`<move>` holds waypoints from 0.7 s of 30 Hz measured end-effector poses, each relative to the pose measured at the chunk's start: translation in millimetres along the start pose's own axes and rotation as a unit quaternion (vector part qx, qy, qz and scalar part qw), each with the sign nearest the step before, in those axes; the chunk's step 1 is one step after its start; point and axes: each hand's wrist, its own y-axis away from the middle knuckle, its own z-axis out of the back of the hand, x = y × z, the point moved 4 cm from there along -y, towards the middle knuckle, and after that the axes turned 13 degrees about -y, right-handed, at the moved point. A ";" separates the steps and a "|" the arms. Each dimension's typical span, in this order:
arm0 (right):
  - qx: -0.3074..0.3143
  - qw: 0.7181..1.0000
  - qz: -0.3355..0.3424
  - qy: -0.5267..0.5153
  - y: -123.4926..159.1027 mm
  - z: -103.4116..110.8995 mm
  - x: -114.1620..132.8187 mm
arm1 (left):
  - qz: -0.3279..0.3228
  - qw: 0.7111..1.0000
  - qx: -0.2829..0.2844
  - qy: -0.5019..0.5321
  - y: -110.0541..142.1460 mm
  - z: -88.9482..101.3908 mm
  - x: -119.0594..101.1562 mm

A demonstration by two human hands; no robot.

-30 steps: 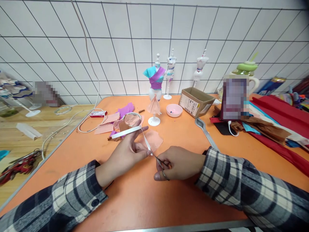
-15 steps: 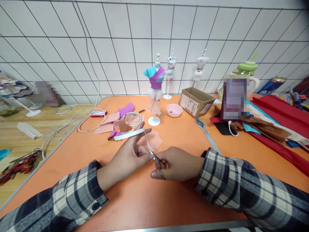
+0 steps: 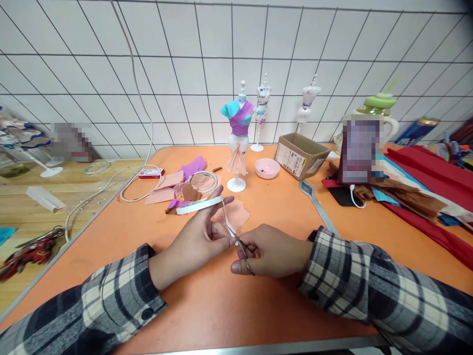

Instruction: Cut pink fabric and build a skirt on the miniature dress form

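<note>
My left hand (image 3: pixel 201 236) is closed on a roll of narrow white tape (image 3: pixel 199 204), which hangs about its fingers. A pulled-out strip (image 3: pixel 229 224) runs down from the roll to my thumb tip. In my right hand (image 3: pixel 266 251) is a small pair of scissors (image 3: pixel 244 254), its blades at the strip beside my left thumb; whether they have cut through I cannot tell. Beyond the hands a peach piece of crepe paper (image 3: pixel 238 215) lies flat. Behind it stands a small white mannequin (image 3: pixel 236 143) with a teal and purple top and a peach skirt piece (image 3: pixel 235 161).
Peach and purple paper scraps (image 3: pixel 173 180) and another tape ring (image 3: pixel 202 182) lie at left. A pink bowl (image 3: pixel 267 168), a cardboard box (image 3: pixel 301 155) and a phone (image 3: pixel 360 150) stand at right. A grey strap-like strip (image 3: pixel 314 202) crosses the orange table (image 3: pixel 221 315).
The tape roll has tilted very slightly in my left hand. Both hands stay almost where they were, the scissors still at the strip.
</note>
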 end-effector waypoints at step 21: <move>-0.024 0.999 0.010 -0.036 -1.1 -3.6 -2.1 | -0.007 1.000 0.013 0.007 -1.3 -0.6 -0.7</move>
